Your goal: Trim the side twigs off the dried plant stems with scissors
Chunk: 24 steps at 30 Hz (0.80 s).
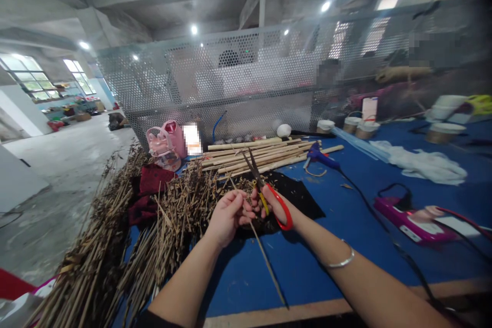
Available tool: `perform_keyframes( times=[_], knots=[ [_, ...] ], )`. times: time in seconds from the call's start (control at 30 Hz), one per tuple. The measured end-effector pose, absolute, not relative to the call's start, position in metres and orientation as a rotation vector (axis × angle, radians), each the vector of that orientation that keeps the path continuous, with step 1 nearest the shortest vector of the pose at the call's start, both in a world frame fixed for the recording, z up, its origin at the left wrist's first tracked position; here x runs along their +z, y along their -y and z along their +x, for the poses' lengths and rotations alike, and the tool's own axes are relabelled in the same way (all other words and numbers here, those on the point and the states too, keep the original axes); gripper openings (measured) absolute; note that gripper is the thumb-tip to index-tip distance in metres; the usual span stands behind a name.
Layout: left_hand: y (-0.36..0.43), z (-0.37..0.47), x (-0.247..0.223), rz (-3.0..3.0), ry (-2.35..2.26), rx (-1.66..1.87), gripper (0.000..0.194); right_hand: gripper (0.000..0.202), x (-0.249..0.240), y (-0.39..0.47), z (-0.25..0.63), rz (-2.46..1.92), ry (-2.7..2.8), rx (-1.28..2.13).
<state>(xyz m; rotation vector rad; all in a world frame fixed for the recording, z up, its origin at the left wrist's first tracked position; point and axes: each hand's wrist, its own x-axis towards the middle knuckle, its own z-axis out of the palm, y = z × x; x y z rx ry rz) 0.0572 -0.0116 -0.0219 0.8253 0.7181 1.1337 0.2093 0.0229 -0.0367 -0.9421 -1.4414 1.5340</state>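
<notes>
Near the middle of the head view, my left hand is closed around a thin dried plant stem. The stem's lower end slants down to the right, toward the table's front edge. Close beside it, my right hand holds scissors with red and yellow handles. Their dark blades point up and away, slightly parted. Below and behind both hands lies a black cloth strewn with dried plant bits. To the left, bundles of dried stems are heaped at the table's side.
Peeled wooden sticks lie behind my hands. At right are a blue glue gun, a magenta power strip and white plastic wrap. A pink bag stands at back left before a perforated metal screen.
</notes>
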Motion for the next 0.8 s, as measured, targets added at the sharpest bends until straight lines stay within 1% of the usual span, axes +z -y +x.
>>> perform_keyframes(
  times=[0.07, 0.17, 0.23, 0.47, 0.57, 0.7, 0.8],
  knots=[
    [0.010, 0.054, -0.022, 0.787, -0.712, 1.086, 0.026, 0.064, -0.032, -0.025, 0.213, -0.943, 1.402, 1.572],
    [0.009, 0.055, -0.027, 0.761, -0.742, 0.831, 0.025, 0.062, -0.026, -0.026, 0.217, -0.922, 1.366, 1.541],
    [0.008, 0.056, -0.032, 0.738, -0.783, 0.732, 0.023, 0.061, -0.023, -0.025, 0.219, -0.911, 1.351, 1.523],
    [-0.005, 0.050, -0.034, 0.631, -0.885, 0.940, 0.013, 0.062, -0.026, -0.024, 0.216, -0.938, 1.422, 1.489],
    [-0.006, 0.046, -0.030, 0.639, -0.883, 0.960, 0.014, 0.057, -0.028, -0.026, 0.216, -1.019, 1.537, 1.306],
    [0.001, 0.048, -0.027, 0.756, -0.887, 0.930, 0.024, 0.044, -0.026, -0.028, 0.220, -1.146, 1.821, 0.912],
    [0.007, 0.053, -0.026, 0.872, -0.908, 0.923, 0.030, 0.038, -0.026, -0.029, 0.221, -1.213, 1.944, 0.826]
  ],
)
